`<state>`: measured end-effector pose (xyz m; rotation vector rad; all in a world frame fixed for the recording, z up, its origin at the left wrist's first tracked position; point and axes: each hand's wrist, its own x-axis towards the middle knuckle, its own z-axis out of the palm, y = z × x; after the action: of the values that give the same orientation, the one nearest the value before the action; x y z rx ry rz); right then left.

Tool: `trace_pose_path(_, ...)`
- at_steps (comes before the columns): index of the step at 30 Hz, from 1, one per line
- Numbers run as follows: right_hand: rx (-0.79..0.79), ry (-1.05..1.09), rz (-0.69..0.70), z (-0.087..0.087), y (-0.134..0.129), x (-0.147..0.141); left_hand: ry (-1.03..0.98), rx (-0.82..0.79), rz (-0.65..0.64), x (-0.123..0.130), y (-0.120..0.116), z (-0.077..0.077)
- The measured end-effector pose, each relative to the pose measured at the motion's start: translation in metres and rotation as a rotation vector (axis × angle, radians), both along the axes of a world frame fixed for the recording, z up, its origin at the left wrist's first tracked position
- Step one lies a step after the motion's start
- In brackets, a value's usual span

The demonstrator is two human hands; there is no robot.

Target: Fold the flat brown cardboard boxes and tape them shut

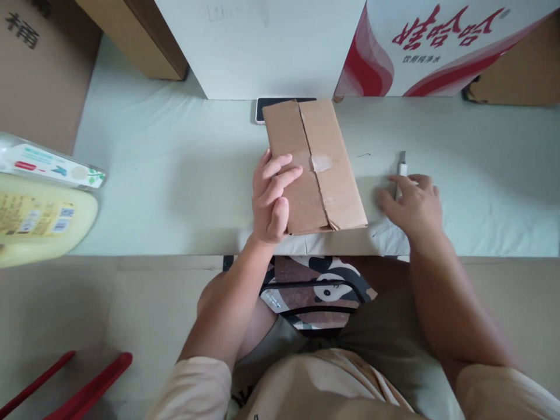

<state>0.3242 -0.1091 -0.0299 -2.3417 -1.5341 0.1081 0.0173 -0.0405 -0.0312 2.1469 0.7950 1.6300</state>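
A small flat cardboard box (326, 192) is tilted over the near part of the table, its flaps meeting at a seam with a piece of clear tape (322, 163) across it. My left hand (272, 198) grips the box by its left side, with fingers on the top face. To the right lies a white utility knife (402, 169), its blade pointing away from me. My right hand (415, 201) is over the knife's handle, thumb and fingers apart, slightly blurred; the hand hides most of the handle.
Behind the box lies a phone (286, 105), partly covered. A white box (266, 52), a red-and-white carton (420, 64) and brown cartons (135, 35) line the back. A yellow bottle (44, 219) and a clear package (52, 163) lie at left on the cloth-covered table (205, 175).
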Motion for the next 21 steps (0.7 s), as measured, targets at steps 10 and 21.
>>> trace_pose_path(10, 0.01, 0.532, 0.074, 0.018, 0.0, -0.015, 0.068, -0.038, 0.064, 0.002, 0.001, -0.007)
trace_pose_path(21, 0.713, 0.513, 0.377, 0.044, -0.019, -0.057, 0.075, 0.055, 0.119, 0.006, 0.001, -0.004)
